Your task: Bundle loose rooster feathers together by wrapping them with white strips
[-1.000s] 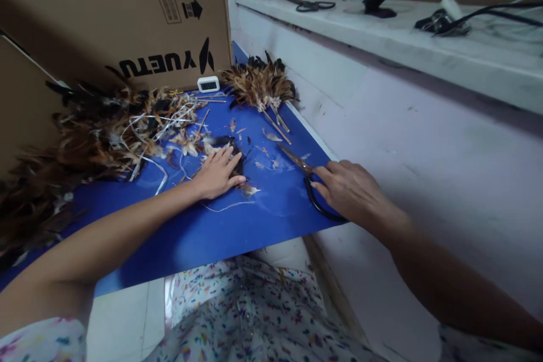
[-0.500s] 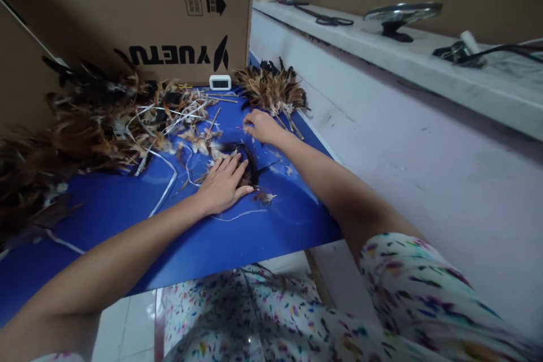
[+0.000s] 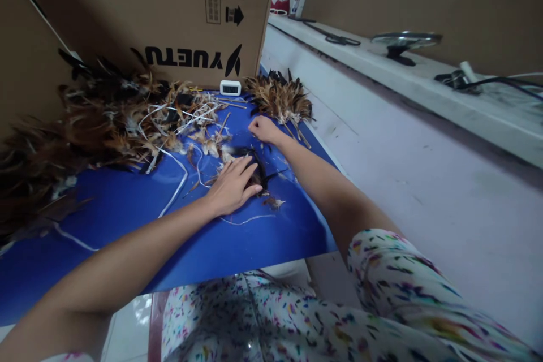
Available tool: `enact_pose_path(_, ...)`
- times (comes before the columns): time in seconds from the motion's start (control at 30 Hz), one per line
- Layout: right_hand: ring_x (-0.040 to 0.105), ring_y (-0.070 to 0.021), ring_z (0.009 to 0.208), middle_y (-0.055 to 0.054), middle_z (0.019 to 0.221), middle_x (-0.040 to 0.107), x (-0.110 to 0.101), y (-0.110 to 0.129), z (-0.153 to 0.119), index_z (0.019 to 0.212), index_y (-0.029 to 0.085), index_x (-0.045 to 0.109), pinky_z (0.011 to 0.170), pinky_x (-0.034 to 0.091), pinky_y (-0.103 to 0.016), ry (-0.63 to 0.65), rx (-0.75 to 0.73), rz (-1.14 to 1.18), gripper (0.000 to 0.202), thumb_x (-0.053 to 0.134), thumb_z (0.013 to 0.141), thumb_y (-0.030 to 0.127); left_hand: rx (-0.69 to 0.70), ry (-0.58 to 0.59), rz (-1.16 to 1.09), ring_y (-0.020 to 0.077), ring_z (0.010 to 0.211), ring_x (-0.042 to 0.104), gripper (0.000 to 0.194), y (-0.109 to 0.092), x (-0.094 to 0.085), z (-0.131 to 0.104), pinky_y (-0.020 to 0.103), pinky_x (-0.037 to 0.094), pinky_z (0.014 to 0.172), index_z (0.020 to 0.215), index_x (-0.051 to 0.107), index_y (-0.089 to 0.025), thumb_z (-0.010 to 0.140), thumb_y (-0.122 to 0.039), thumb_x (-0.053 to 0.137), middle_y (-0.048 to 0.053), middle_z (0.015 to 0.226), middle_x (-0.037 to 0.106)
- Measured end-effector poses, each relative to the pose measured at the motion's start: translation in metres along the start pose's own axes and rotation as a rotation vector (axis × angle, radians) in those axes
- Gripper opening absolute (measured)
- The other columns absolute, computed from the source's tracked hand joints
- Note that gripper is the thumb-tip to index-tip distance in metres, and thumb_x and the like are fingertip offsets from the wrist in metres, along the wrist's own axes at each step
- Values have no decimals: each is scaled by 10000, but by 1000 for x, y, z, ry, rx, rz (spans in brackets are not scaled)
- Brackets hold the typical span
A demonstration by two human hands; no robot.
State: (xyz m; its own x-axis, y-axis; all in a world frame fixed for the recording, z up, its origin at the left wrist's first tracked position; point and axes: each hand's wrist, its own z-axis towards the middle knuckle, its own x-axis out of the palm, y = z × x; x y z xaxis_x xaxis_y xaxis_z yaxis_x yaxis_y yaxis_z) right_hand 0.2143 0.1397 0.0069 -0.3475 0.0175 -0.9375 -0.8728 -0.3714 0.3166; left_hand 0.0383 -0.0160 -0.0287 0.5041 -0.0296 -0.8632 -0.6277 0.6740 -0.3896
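Note:
My left hand (image 3: pixel 232 185) lies palm down with fingers spread over a small bunch of dark feathers (image 3: pixel 263 171) on the blue tabletop (image 3: pixel 275 243). Part of that bunch is hidden beneath the palm. Farther off, my right hand (image 3: pixel 263 129) has its fingers curled in; whatever they may hold is too small or hidden to make out. Just beyond it rests a cluster of brown and black feathers (image 3: pixel 280 96) with thin sticks (image 3: pixel 302 136) poking toward me. A loose brown feather (image 3: pixel 274 202) and a thin white string (image 3: pixel 250 219) lie near my left hand.
A large heap of brown feathers (image 3: pixel 97 113) with white strips (image 3: pixel 175 195) spreads along the left and back. Behind stand a white digital clock (image 3: pixel 230 87) and a cardboard box (image 3: pixel 182 17). On the right, a wall ledge (image 3: pixel 360 54) carries scissors (image 3: pixel 339 39) and a round stand (image 3: pixel 405 41).
The view has shifted, so the scene sits a little lower and to the right. My right hand's fingers look more tightly curled. The left hand stays flat on the dark feathers.

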Motion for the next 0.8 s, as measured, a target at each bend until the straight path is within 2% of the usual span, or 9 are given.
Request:
enact_pose_path(0.07, 593, -120, 722, -59, 804, 685, -7, 4, -7, 843, 98, 663, 677, 462, -229, -57, 65, 191, 252, 431, 898, 181, -2, -150, -127, 275, 1316, 492, 435, 4, -3, 2, 467, 379, 1119, 1275, 587, -155, 956, -416, 448, 156, 1394, 546)
enact_pose_path(0.17, 579, -87, 635, -20, 712, 676, -21, 12, -24, 737, 123, 656, 578, 433, -180, -134, 178, 686, 132, 561, 820, 158, -51, -352, -254, 208, 1107, 616, 285, 10, -8, 6, 384, 482, 998, 1091, 659, -166, 947, -302, 454, 106, 1145, 672)
enact_pose_path(0.23, 585, -81, 627, -18, 679, 672, -32, 16, -37, 679, 128, 642, 564, 432, -169, -121, 224, 928, 122, 600, 794, 129, -104, -420, -284, 195, 1003, 641, 227, 13, -11, 9, 363, 506, 937, 1004, 675, -170, 919, -259, 484, 80, 1029, 695)
enact_pose_path(0.33, 616, -90, 626, -31, 689, 682, -43, 21, -54, 686, 127, 622, 578, 468, -186, -12, 280, 1152, 136, 597, 820, 122, -178, -474, -340, 185, 946, 654, 201, 15, -13, 11, 338, 525, 875, 996, 673, -181, 894, -258, 517, 64, 1002, 698)
enact_pose_path(0.43, 628, -101, 597, -33, 678, 677, -46, 28, -72, 698, 126, 597, 582, 501, -216, 163, 254, 1259, 120, 624, 814, 113, -206, -481, -441, 169, 914, 674, 257, 17, -13, 11, 310, 540, 827, 1100, 641, -193, 886, -300, 547, 67, 1054, 690)
enact_pose_path(0.57, 594, -85, 527, -3, 603, 637, -38, 42, -96, 679, 128, 584, 536, 493, -201, 347, 194, 1258, 135, 656, 792, 106, -233, -405, -526, 129, 730, 678, 382, 15, -13, 10, 273, 543, 720, 1197, 594, -186, 844, -328, 621, 65, 1031, 701)
enact_pose_path(0.67, 587, -73, 512, 9, 582, 629, -32, 51, -107, 694, 124, 599, 511, 481, -175, 418, 185, 1238, 117, 644, 797, 89, -222, -348, -551, 124, 691, 669, 309, 12, -12, 9, 247, 531, 667, 1101, 634, -175, 832, -327, 640, 43, 920, 723)
enact_pose_path(0.8, 581, -60, 505, 14, 559, 624, -29, 56, -112, 705, 119, 615, 496, 477, -150, 448, 188, 1213, 109, 668, 798, 96, -206, -339, -532, 124, 643, 648, 188, 9, -12, 7, 234, 503, 616, 925, 671, -175, 841, -338, 632, 14, 754, 710)
